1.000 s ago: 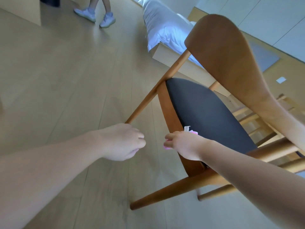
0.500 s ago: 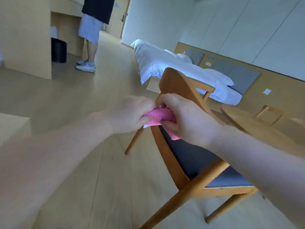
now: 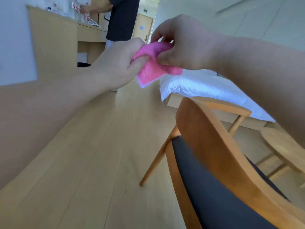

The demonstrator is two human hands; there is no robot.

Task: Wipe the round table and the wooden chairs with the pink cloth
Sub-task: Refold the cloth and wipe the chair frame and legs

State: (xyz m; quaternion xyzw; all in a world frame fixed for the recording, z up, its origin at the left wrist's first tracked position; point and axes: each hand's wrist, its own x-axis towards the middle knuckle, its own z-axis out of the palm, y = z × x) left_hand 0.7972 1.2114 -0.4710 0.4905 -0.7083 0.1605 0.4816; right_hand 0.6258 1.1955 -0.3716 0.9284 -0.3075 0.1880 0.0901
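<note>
Counter, upper left of frame: a wooden counter [image 3: 54,40] with blurred items on top; a second person [image 3: 123,19] stands at it, well apart from the work. No direct hazard seen, though a crossing path across the open floor [image 3: 85,154] could interrupt the job.

Left hand: the left hand [image 3: 118,63] sits left of centre, raised in the air, fingers curled tight around one end of the pink cloth [image 3: 152,63].

Cloth position: centre of frame, upper half, held between both hands, well above the chair and touching no furniture. One flat corner hangs free below the hands.

Right hand: the right hand [image 3: 179,45] sits just right of centre, thumb and fingers pinching the other end of the cloth.

Step in hand, judged: refolding or turning the cloth to a fresh face before more wiping.

Risk, grip: the hanging corner is unsupported; a loosened pinch during the refold could drop the cloth to the floor and soil it.

Risk, coverage: a bunched cloth would give a small contact patch and leave streaks on the wood.

Chair, lower right: the wooden chair [image 3: 214,146] with dark seat pad [image 3: 214,195] stands close below the arms. Whether it is fully wiped cannot be told. The cloth could snag on the backrest edge.

Table, right edge: part of the round table [image 3: 283,146], blurred; its condition cannot be judged.

Bed, centre right: white bedding [image 3: 198,86] behind the chair, not involved.
</note>
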